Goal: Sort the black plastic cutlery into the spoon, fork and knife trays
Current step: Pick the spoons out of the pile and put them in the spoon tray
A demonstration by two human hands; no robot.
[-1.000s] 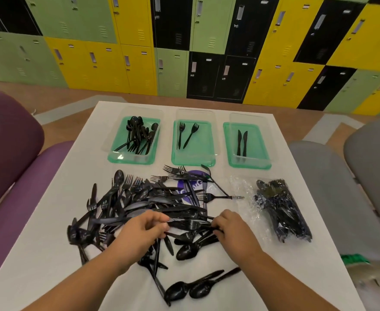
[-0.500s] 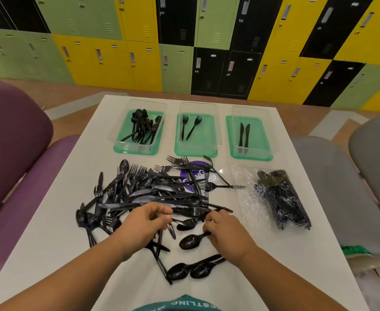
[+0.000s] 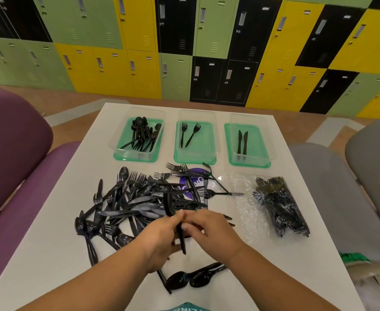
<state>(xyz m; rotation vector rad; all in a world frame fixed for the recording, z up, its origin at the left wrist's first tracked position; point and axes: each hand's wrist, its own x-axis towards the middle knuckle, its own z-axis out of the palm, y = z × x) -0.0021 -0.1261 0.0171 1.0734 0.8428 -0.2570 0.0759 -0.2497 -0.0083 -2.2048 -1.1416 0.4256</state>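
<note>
The middle of the table (image 3: 50, 265) is covered by the pile (image 3: 139, 198), which reaches almost to the trays (image 3: 194, 161); only a narrow bare strip is left between them. The right side is blocked by the bag (image 3: 281, 212). Bare tabletop is found left of the pile and at the near right corner, beside two spoons (image 3: 191, 279).

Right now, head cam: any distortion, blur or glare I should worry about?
Head view: wide-angle bowing, so the lockers lean outward at the edges. The left hand, right hand and the black cutlery piece between them are motion-blurred. There is speckled glare on the clear wrapper. The fork tray and knife tray read sharp.
</note>
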